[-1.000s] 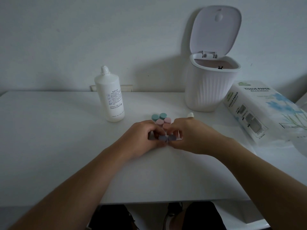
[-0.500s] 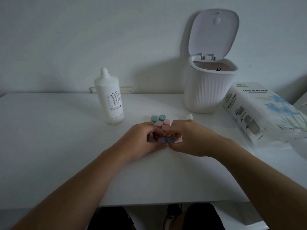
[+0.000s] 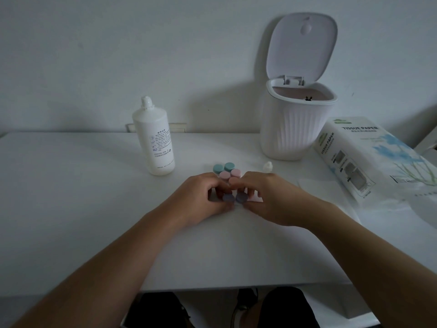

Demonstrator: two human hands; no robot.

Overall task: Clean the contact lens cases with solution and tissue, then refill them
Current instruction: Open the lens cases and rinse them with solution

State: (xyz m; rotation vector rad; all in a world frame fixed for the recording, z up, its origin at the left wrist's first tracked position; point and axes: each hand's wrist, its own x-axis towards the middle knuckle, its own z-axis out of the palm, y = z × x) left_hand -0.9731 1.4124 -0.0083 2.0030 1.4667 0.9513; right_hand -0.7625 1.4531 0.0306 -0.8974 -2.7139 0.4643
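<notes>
From the head camera, both hands meet at the middle of the white table [image 3: 71,197]. The left hand [image 3: 201,197] and the right hand [image 3: 269,200] each have their fingers curled round one end of a purple contact lens case [image 3: 234,199], whose two round caps face up between the thumbs; the case sits low at the tabletop, though whether it rests on it cannot be told. Just behind the fingers lies a pink contact lens case [image 3: 229,174], and touching its far side a teal contact lens case [image 3: 223,167]. The white solution bottle [image 3: 155,140] stands upright to the left of the cases, its cap off; a small white cap [image 3: 267,166] stands right of the cases. Behind that is a ribbed white bin [image 3: 293,129] with its lid tipped open, and further right a pack labelled TISSUE PAPER [image 3: 369,157].
</notes>
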